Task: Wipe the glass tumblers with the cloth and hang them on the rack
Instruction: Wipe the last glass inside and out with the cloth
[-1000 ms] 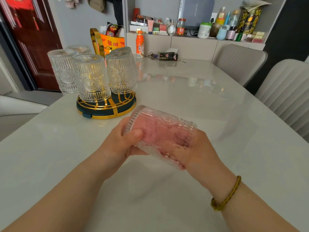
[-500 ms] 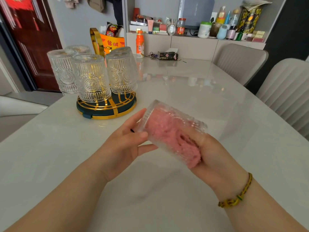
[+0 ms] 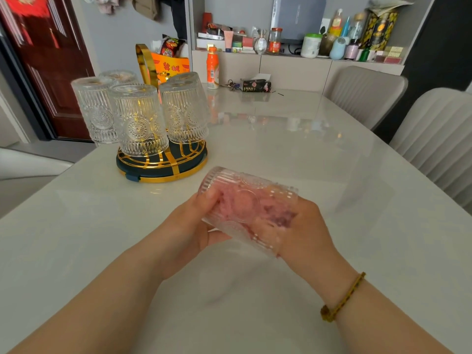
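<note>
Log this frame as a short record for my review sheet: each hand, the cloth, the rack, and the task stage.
left hand: grips the closed end of the held tumbler, which is tilted above the table
right hand: fingers pushed into the tumbler's mouth with the pink cloth
pink cloth: inside the held tumbler, seen through the glass
rack: four hung tumblers, upside down
stage: wiping; held tumbler not yet hung
</note>
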A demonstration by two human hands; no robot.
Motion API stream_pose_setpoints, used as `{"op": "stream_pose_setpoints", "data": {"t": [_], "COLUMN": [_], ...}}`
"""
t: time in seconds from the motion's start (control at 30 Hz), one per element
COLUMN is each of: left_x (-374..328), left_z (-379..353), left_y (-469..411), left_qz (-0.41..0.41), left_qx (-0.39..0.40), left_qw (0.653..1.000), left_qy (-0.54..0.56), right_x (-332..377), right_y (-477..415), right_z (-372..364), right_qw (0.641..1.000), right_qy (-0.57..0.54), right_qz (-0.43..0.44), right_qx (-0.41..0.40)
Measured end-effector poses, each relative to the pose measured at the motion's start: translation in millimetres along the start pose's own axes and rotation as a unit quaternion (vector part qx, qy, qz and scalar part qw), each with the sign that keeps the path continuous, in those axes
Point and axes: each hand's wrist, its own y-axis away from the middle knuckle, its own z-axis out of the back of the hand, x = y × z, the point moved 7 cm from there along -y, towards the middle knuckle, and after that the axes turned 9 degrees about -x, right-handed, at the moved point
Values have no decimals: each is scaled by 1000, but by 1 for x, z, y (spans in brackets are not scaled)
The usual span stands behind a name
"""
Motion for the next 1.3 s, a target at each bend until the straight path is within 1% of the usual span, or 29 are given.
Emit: {"op": "stream_pose_setpoints", "data": {"t": [0.03, 0.1, 0.13, 0.17, 0.2, 0.23, 0.27, 0.3, 0.33, 0.37, 0.4, 0.43, 0.47, 0.5, 0.53, 0.57, 0.6, 0.63, 0.7, 0.77, 0.8, 0.87, 0.97, 1.03, 1.07, 1.1, 1.17, 1.23, 1.3], "left_x": [-1, -4, -5, -7, -8, -8, -8, -8, -7, -5, -3, -2, -1, 2, 3, 3, 2, 1, 0, -1, -2, -2, -1, 3, 5, 6, 8, 4, 0], "left_z": [1, 6, 7, 6, 5, 7, 8, 8, 8, 8, 9, 8, 8, 8, 6, 3, -1, 0, 4, 5, 6, 8, 9, 9, 6, 3, 1, -1, -1], "left_y": [0, 1, 0, 1, 0, 0, -1, -2, -2, -2, -2, 0, 0, 0, -1, 1, 1, 2, 2, 1, 0, 0, 2, 2, 3, 4, 3, 6, 6], "left_qz": [-2, -4, -9, -20, -30, -34, -36, -35, -30, -18, -5, 8, 13, 19, 20, 16, 8, 7, 8, -11, -19, -30, -23, 14, 32, 41, 50, 37, 18], "left_qx": [9, 13, 24, 40, 45, 31, 9, -16, -43, -67, -89, -106, -108, -102, -80, -45, -6, 14, 40, 32, 16, -17, -47, -64, -61, -56, -39, -14, 8], "left_qw": [1000, 998, 997, 997, 997, 998, 999, 999, 998, 996, 994, 992, 992, 992, 994, 997, 999, 1000, 998, 999, 1000, 998, 994, 993, 992, 991, 992, 998, 1000], "left_qy": [19, 63, 71, 66, 53, 38, 18, -6, -31, -50, -58, -62, -66, -71, -74, -63, -36, 0, 46, 26, 5, -50, -93, -100, -107, -114, -105, -49, -4], "right_x": [-11, -19, -20, -23, -25, -22, -17, -8, 0, 7, 9, 7, 9, 11, 15, 12, 8, 1, -13, -24, -26, -26, -18, -9, -2, 3, 6, -4, -17], "right_y": [0, 2, 2, 1, 0, 0, -2, -3, -1, 1, 2, 4, 5, 6, 7, 5, 2, 0, -3, -4, -3, -2, -3, -3, -1, 2, 2, 0, -1], "right_z": [-2, -7, -10, -10, -9, -10, -6, -2, 2, 3, 1, -2, -4, -5, -5, -3, 0, 1, 1, -2, -5, -7, -2, -2, -4, -6, -3, 0, -3], "right_qw": [996, 969, 948, 933, 931, 943, 965, 988, 999, 996, 984, 974, 970, 970, 979, 991, 998, 1000, 987, 958, 949, 955, 993, 996, 993, 992, 997, 998, 985], "right_qy": [-48, -167, -234, -275, -278, -250, -193, -111, -13, 86, 169, 218, 229, 220, 172, 105, 47, 3, -111, -210, -226, -195, -34, 71, 103, 107, 70, 26, -90], "right_qz": [-74, -172, -202, -220, -225, -209, -163, -96, -32, 22, 53, 65, 79, 103, 113, 86, 42, -12, -113, -185, -211, -209, -98, -14, 29, 50, 23, -55, -140], "right_qx": [23, 62, 76, 75, 75, 72, 64, 50, 32, 21, 22, 24, 23, 19, 13, 8, 6, 8, 29, 55, 69, 78, 59, 47, 47, 43, 25, 16, 48]}}
